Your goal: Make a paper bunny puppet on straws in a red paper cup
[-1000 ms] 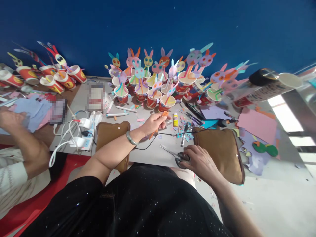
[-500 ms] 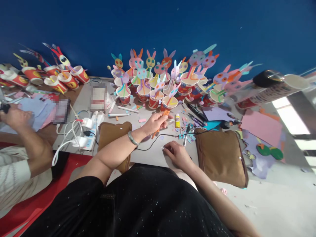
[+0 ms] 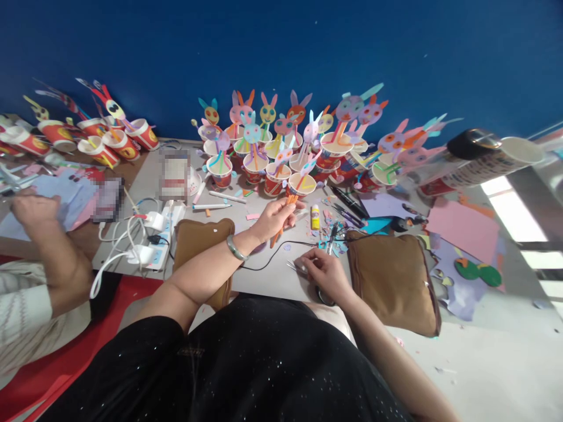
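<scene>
In the head view my left hand (image 3: 277, 218), a bracelet on its wrist, is closed round orange paper strips (image 3: 292, 200). Their upper ends stick out above my fingers and another end hangs below. Lower and to the right, my right hand (image 3: 323, 269) has its fingers closed on a pair of scissors (image 3: 326, 297), just over the table. The silvery blades point left past my fingertips, and the dark handle loop shows under my palm. A black cable (image 3: 273, 255) runs between my hands. A yellow glue stick (image 3: 315, 217) stands beyond my right hand, among paper scraps.
Paper cups (image 3: 256, 169) with paper rabbit figures crowd the back. Brown cushions (image 3: 392, 282) lie either side of my hands. A power strip (image 3: 165, 239) with white cables is left; beyond it, a co-worker's hand (image 3: 35, 209). Coloured paper (image 3: 463, 227) and a dark-capped bottle (image 3: 474, 144) are right.
My right hand has risen slightly and moved right, bringing the scissors' blades and handle into sight. My left hand keeps the orange strips in nearly the same place. The co-worker's hand has shifted.
</scene>
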### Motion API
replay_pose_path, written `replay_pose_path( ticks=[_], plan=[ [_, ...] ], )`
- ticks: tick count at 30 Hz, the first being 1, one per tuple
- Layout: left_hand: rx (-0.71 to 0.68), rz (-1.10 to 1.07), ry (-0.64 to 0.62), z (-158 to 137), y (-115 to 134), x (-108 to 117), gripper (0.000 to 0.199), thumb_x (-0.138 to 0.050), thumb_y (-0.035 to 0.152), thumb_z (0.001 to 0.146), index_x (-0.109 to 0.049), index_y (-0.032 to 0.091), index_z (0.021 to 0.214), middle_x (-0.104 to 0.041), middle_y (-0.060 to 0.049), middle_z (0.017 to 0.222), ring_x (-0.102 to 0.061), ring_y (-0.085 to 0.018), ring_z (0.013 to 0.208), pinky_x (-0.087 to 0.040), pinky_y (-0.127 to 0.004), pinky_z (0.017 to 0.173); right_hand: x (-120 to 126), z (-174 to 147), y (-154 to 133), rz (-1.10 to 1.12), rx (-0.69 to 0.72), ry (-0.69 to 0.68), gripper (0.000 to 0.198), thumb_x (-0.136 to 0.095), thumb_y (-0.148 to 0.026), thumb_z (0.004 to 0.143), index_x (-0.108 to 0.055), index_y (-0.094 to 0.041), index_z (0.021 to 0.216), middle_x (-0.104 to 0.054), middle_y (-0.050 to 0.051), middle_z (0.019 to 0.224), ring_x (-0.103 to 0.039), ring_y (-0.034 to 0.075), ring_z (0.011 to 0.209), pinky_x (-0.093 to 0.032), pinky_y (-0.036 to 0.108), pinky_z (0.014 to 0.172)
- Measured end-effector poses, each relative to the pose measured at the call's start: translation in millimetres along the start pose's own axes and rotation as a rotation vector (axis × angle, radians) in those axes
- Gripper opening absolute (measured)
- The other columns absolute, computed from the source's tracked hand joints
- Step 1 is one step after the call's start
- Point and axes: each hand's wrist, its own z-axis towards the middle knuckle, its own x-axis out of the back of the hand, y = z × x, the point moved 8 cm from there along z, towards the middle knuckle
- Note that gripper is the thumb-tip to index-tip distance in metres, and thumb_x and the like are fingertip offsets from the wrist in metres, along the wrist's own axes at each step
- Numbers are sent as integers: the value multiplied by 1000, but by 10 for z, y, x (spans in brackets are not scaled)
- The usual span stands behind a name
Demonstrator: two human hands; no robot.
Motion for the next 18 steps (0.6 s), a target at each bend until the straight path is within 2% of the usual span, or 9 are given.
replay_pose_path(
  ticks=[4,7,12,18],
  plan=[
    [6,8,4,-6,14,-3,43,-60,53,94,-68,11,103,-54,3,58,-49,-8,54,-37,-22,54,376,175,-149,-283,142,261,24,-57,-39,89,-68,-19,79,-69,5,78,-59,17,63,-43,29,63],
    [-2,-1,4,-9,36,-2,44,-61,54,93,-68,11,101,-54,3,60,-51,-8,56,-38,-22,55,459,350,-177,-534,141,319,23,-56,-35,90,-71,-19,84,-71,8,86,-62,20,72,-40,29,64],
    [10,18,8,-6,24,11,44,-59,54,94,-68,11,104,-54,3,60,-51,-9,57,-38,-22,55,312,568,-129,-821,61,197,25,-51,-31,96,-73,-17,96,-73,10,99,-64,21,78,-32,29,60],
    [15,32,-17,-12,28,0,43,-56,52,96,-67,12,107,-53,3,60,-48,-8,55,-38,-23,56,143,640,-163,-1023,6,-5,33,-41,-30,104,-72,-17,107,-71,11,111,-66,21,85,-29,30,58]
  ],
)
